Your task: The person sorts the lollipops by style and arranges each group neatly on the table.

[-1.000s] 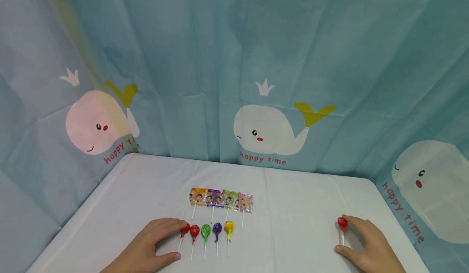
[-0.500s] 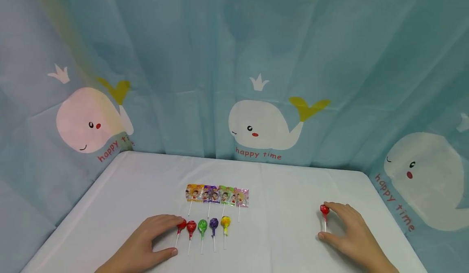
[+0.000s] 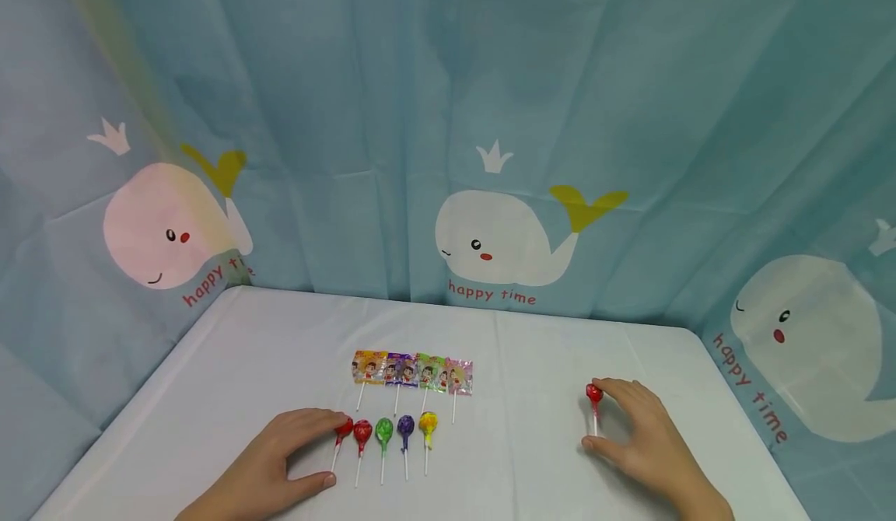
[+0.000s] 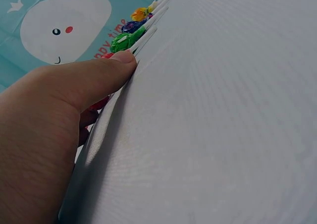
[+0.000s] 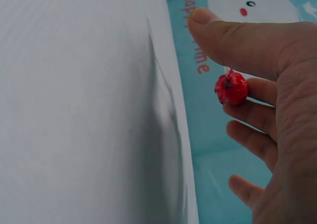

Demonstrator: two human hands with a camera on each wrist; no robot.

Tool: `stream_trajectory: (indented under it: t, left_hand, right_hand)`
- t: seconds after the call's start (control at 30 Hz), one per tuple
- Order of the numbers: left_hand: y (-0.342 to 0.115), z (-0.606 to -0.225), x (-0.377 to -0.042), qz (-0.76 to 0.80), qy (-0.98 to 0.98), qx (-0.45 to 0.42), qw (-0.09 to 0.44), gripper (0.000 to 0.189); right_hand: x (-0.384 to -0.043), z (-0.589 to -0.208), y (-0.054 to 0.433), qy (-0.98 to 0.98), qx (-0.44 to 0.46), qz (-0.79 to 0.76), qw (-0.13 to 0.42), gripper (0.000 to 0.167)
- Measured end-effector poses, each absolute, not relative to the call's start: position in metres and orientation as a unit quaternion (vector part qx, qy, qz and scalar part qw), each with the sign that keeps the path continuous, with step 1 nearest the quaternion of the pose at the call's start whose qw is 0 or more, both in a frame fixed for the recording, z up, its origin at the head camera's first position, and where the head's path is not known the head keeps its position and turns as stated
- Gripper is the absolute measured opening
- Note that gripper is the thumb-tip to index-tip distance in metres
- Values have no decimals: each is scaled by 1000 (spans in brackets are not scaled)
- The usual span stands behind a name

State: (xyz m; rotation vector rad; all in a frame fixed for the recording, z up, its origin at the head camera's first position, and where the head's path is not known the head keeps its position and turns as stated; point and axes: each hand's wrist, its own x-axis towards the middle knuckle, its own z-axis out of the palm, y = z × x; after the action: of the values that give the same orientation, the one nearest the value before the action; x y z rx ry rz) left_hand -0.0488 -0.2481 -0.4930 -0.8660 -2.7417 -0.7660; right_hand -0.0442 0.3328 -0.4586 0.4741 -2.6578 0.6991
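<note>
My left hand (image 3: 269, 459) rests on the white table, fingertips on the red head of the leftmost lollipop (image 3: 344, 426) and thumb at the lower end of its stick. In the left wrist view the thumb hides most of that lollipop. Beside it stand, in a row, another red lollipop (image 3: 362, 431), a green one (image 3: 384, 429), a purple one (image 3: 406, 425) and a yellow one (image 3: 428, 421). Far to the right, my right hand (image 3: 640, 435) holds a red lollipop (image 3: 594, 393) lengthwise, head against the fingers and stick toward the thumb. Its head (image 5: 232, 87) shows clearly in the right wrist view.
Behind the row lie flat wrapped lollipops: orange (image 3: 369, 366), purple (image 3: 402, 368), green (image 3: 432, 372) and pink (image 3: 460, 377). The white table (image 3: 539, 459) ends at a blue curtain (image 3: 350, 117) printed with whales.
My right hand has moved left across the table with its red lollipop, toward the row. The left hand stays at the leftmost lollipop. The head view has shifted slightly.
</note>
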Motion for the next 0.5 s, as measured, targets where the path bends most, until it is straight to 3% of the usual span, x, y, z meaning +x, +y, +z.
stream_trajectory:
  t: [0.5]
  left_hand:
    - [-248,-493,-49,-264,-918,-285,82,68]
  right_hand:
    - [-47,-453,326,-939,167,241,179,89]
